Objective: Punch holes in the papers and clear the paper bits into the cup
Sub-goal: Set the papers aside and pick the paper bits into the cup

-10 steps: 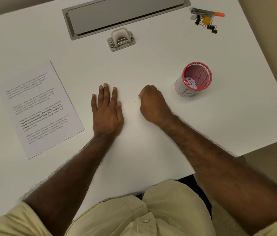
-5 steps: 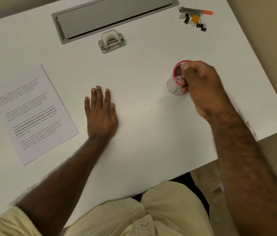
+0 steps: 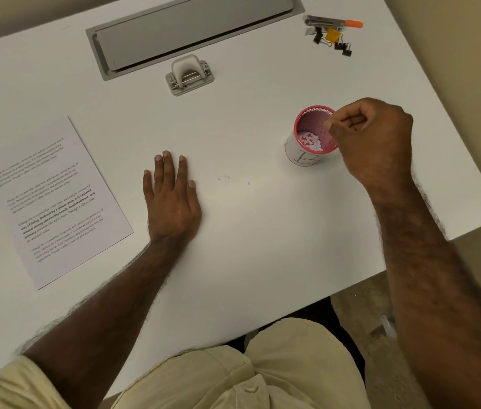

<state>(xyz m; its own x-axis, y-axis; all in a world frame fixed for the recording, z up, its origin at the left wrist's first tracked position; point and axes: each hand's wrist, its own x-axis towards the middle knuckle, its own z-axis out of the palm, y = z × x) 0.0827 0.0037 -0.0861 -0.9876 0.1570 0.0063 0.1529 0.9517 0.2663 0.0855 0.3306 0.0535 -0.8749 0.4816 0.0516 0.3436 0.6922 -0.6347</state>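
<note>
My left hand (image 3: 171,196) lies flat on the white table, fingers straight, holding nothing. My right hand (image 3: 372,140) hovers over the right rim of the pink mesh cup (image 3: 300,119), fingers curled with the thumb against the fingertips; I see no bit between them. The cup has a white paper wrap and holds several white paper bits (image 3: 310,140). A few loose bits (image 3: 227,178) lie on the table between my hands. A printed sheet of paper (image 3: 56,199) lies left of my left hand. The grey hole punch (image 3: 189,75) stands at the back.
A grey recessed lid (image 3: 195,28) runs along the table's far side behind the punch. Binder clips and an orange-tipped metal tool (image 3: 333,33) lie at the back right corner. The table's right edge (image 3: 469,172) is close to my right forearm.
My right hand rose from the table beside my left hand and moved right to the cup's rim. My left hand stayed flat in place.
</note>
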